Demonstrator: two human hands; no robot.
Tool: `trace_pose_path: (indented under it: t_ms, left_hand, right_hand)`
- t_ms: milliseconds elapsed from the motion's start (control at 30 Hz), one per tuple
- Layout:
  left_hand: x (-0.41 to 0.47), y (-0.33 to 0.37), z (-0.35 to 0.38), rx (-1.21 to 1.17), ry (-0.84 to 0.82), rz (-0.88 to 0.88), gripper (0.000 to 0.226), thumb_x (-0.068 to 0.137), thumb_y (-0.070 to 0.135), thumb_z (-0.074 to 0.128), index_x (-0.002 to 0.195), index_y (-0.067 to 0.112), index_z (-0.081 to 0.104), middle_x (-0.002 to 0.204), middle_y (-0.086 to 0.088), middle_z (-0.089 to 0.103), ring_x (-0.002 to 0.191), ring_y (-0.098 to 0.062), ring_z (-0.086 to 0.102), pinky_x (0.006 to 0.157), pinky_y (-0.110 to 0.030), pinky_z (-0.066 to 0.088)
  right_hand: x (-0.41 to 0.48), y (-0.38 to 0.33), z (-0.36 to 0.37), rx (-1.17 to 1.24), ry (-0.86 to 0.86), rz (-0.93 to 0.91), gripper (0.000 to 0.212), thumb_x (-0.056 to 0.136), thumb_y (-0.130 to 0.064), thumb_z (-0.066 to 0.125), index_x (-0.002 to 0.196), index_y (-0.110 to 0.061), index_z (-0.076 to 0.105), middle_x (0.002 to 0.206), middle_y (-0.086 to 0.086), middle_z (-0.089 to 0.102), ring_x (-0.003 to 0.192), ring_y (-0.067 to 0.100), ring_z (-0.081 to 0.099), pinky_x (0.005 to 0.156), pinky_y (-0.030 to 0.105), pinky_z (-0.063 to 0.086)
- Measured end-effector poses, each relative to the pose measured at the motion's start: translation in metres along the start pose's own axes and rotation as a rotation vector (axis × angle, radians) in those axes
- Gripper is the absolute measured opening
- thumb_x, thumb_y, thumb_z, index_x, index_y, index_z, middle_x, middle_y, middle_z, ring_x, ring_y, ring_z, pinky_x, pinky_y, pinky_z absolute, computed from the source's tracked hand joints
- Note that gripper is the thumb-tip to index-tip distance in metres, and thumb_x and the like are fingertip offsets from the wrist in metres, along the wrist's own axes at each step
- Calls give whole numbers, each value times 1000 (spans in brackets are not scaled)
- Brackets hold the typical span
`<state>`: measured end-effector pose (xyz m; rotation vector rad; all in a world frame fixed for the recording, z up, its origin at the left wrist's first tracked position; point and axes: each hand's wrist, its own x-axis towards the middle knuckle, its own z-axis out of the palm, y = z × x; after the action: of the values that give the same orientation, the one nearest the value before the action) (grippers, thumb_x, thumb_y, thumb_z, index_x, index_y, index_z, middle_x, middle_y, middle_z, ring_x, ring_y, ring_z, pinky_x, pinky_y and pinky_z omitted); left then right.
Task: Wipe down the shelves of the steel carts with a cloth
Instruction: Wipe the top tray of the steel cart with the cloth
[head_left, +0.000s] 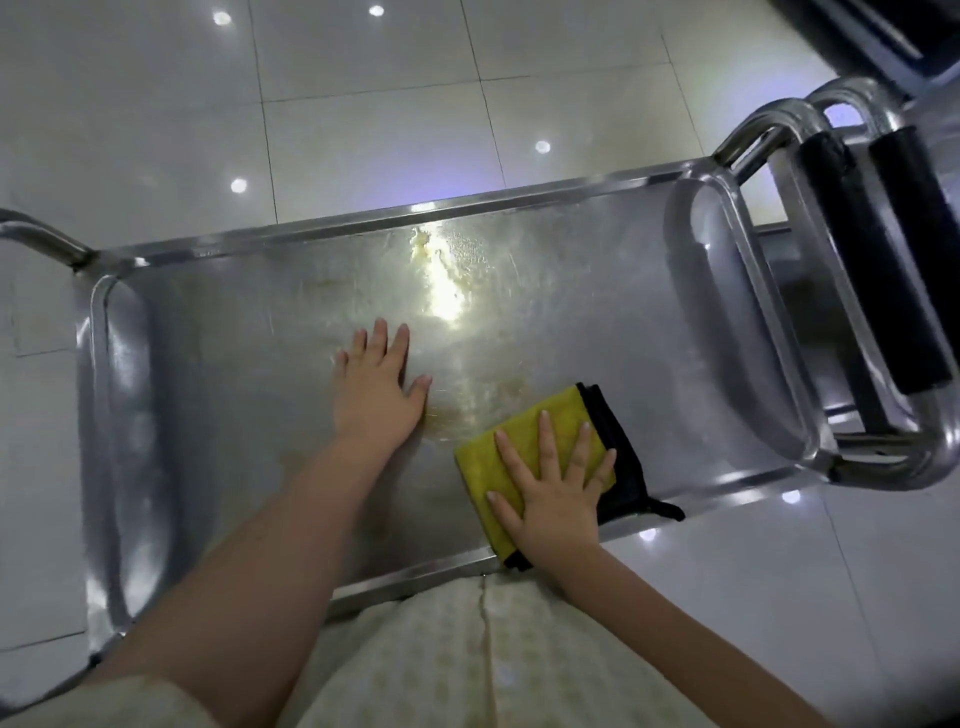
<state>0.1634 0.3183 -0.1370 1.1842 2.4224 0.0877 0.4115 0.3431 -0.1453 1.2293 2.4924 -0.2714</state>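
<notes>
The steel cart's top shelf (234, 364) stretches left to right below me, scratched and with yellowish smears near its middle. A folded yellow cloth with a black edge (524, 431) lies flat on the shelf near its front edge, right of centre. My right hand (550, 488) presses down on the cloth with the fingers spread. Flat on the bare steel to the left of the cloth rests my left hand (382, 395), fingers apart and holding nothing.
Two steel push handles with black grips (872, 270) rise at the cart's right end. A curved steel rail (41, 234) shows at the far left. White glossy floor tiles (363, 104) surround the cart. My pale patterned clothing (457, 649) touches the front rim.
</notes>
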Motion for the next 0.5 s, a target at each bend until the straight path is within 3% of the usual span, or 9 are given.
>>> trace_pose_path:
  t_ms: [233, 367, 500]
  left_hand:
    - [0, -16, 4, 29, 75, 67, 57, 99, 47, 27, 154, 28, 22, 162, -3, 17, 148, -27, 13, 118, -45, 14]
    - [2, -13, 4, 25, 85, 57, 57, 99, 47, 29, 153, 30, 23, 162, -2, 18, 148, -25, 14, 117, -45, 14]
    - [4, -13, 4, 30, 68, 44, 58, 101, 47, 28, 155, 31, 16, 163, 0, 12, 149, -23, 7, 118, -44, 8]
  right_hand:
    - [19, -17, -7, 14, -14, 28, 69, 89, -75, 21, 151, -49, 4, 164, 8, -1, 143, 52, -8, 105, 77, 1]
    - [108, -16, -46, 32, -28, 4, 66, 90, -74, 15, 145, -55, -16, 160, 3, -26, 139, 49, -28, 103, 74, -15]
    - [212, -25, -91, 64, -36, 15, 65, 90, -75, 14, 144, -55, -17, 158, 2, -30, 139, 49, -27, 104, 73, -16]
